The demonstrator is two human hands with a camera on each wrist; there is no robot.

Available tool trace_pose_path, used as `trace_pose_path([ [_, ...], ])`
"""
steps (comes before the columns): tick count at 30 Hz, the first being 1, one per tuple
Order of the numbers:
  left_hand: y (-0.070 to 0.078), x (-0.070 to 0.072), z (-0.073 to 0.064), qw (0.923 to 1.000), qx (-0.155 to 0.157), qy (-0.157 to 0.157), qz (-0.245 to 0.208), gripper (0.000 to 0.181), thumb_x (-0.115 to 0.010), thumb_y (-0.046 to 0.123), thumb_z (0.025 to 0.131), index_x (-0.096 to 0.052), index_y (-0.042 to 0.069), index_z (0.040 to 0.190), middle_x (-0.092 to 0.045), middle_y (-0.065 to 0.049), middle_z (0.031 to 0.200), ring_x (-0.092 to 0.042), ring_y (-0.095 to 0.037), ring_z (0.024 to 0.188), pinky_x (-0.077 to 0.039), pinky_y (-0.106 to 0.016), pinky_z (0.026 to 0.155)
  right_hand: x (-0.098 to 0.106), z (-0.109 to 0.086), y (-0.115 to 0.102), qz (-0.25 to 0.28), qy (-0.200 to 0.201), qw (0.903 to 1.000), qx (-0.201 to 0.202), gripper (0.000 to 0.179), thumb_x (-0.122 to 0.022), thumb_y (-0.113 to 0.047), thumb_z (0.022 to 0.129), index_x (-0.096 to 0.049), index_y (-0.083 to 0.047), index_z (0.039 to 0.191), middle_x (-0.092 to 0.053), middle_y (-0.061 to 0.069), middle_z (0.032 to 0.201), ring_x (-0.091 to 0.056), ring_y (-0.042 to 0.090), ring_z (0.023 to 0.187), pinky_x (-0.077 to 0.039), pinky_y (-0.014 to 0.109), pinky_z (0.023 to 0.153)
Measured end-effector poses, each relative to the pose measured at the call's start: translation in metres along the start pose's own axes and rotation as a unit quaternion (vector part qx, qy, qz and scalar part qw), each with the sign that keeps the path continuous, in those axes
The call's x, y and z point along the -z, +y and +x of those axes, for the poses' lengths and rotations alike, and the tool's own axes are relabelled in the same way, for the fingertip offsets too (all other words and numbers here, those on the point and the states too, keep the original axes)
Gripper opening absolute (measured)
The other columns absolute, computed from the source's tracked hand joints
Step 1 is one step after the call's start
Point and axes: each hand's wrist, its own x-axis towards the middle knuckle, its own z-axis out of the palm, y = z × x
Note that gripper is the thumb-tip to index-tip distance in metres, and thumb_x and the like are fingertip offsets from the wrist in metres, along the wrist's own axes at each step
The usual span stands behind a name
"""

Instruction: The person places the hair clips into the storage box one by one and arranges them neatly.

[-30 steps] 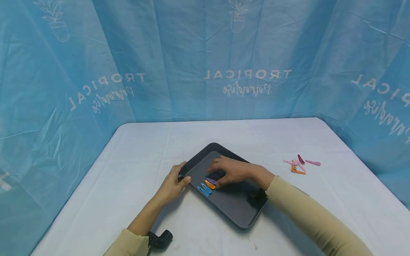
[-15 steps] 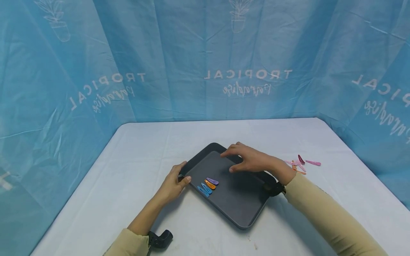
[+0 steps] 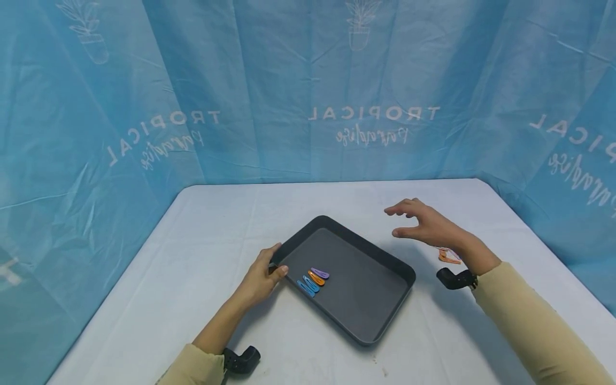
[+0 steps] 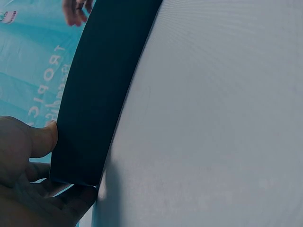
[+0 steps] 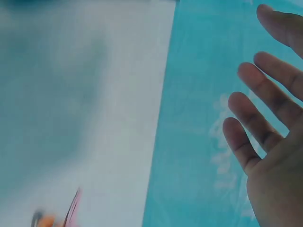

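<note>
A dark grey rectangular tray (image 3: pixel 366 289) lies at an angle on the white table. My left hand (image 3: pixel 260 278) grips its left corner, thumb over the rim and fingers under the outside, as the left wrist view also shows. Near that corner inside the tray lie several snap hair clips in a row: a purple clip (image 3: pixel 320 273), an orange clip (image 3: pixel 316 277) and blue clips (image 3: pixel 308 286). My right hand (image 3: pixel 428 224) hovers beyond the tray's right side, fingers spread and holding nothing. Beneath its wrist an orange hair clip (image 3: pixel 448 259) shows from a pile that the arm mostly hides.
The white tabletop (image 3: pixel 216 224) extends around the tray. Blue printed curtains (image 3: pixel 308 80) hang along the back and sides. A black wrist camera (image 3: pixel 242 360) sits on the left wrist, another black camera (image 3: pixel 454 278) on the right.
My right hand has risen out of the tray and moved right, toward the loose hair clips. The purple clip stays behind in the row. The left hand keeps its grip on the tray.
</note>
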Motion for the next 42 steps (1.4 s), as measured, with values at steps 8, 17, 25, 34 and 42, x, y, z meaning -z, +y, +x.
trace_pose_path([
  [8, -0.001, -0.001, 0.000, 1.0000, -0.001, -0.001, 0.000, 0.062, -0.056, 0.017, 0.094, -0.027, 0.004, 0.148, -0.034, -0.022, 0.147, -0.030, -0.043, 0.138, -0.030, -0.057, 0.110, 0.017, -0.030, 0.039, -0.022, 0.025, 0.9938, -0.107, 0.052, -0.071, -0.029, 0.085, -0.054, -0.010, 0.130, -0.054, 0.012, 0.127, -0.045, 0.029, 0.116, -0.041, 0.056, 0.096],
  [17, 0.000, -0.001, 0.000, 1.0000, 0.002, 0.000, -0.008, 0.062, -0.057, 0.015, 0.094, -0.028, 0.004, 0.147, -0.033, -0.022, 0.147, -0.029, -0.043, 0.139, -0.030, -0.057, 0.110, 0.029, -0.058, 0.082, -0.017, -0.005, 0.9796, -0.200, 0.054, -0.066, -0.030, 0.088, -0.050, -0.005, 0.133, -0.048, 0.019, 0.133, -0.039, 0.039, 0.122, -0.039, 0.062, 0.097],
  [25, 0.000, -0.001, 0.000, 1.0000, 0.001, 0.000, -0.005, 0.062, -0.056, 0.016, 0.094, -0.028, 0.004, 0.147, -0.034, -0.023, 0.147, -0.030, -0.043, 0.138, -0.031, -0.057, 0.109, 0.033, -0.073, 0.107, -0.025, -0.034, 0.9699, -0.240, 0.057, -0.064, -0.033, 0.089, -0.047, -0.003, 0.136, -0.046, 0.023, 0.137, -0.038, 0.044, 0.123, -0.043, 0.061, 0.092],
  [34, 0.000, -0.003, 0.000, 0.9999, 0.001, 0.009, -0.006, 0.061, -0.058, 0.014, 0.093, -0.030, 0.003, 0.146, -0.037, -0.022, 0.144, -0.037, -0.041, 0.134, -0.036, -0.056, 0.106, 0.033, -0.088, 0.123, -0.047, -0.051, 0.9657, -0.250, 0.063, -0.066, -0.038, 0.087, -0.048, 0.000, 0.134, -0.044, 0.030, 0.136, -0.040, 0.047, 0.121, -0.039, 0.065, 0.094],
  [42, 0.000, -0.002, 0.001, 0.9999, 0.002, 0.011, -0.004, 0.062, -0.058, 0.016, 0.093, -0.030, 0.004, 0.147, -0.038, -0.022, 0.144, -0.039, -0.039, 0.133, -0.035, -0.055, 0.107, 0.031, -0.087, 0.130, -0.044, -0.061, 0.9628, -0.260, 0.066, -0.067, -0.040, 0.084, -0.048, -0.001, 0.134, -0.040, 0.030, 0.136, -0.034, 0.049, 0.122, -0.037, 0.067, 0.095],
])
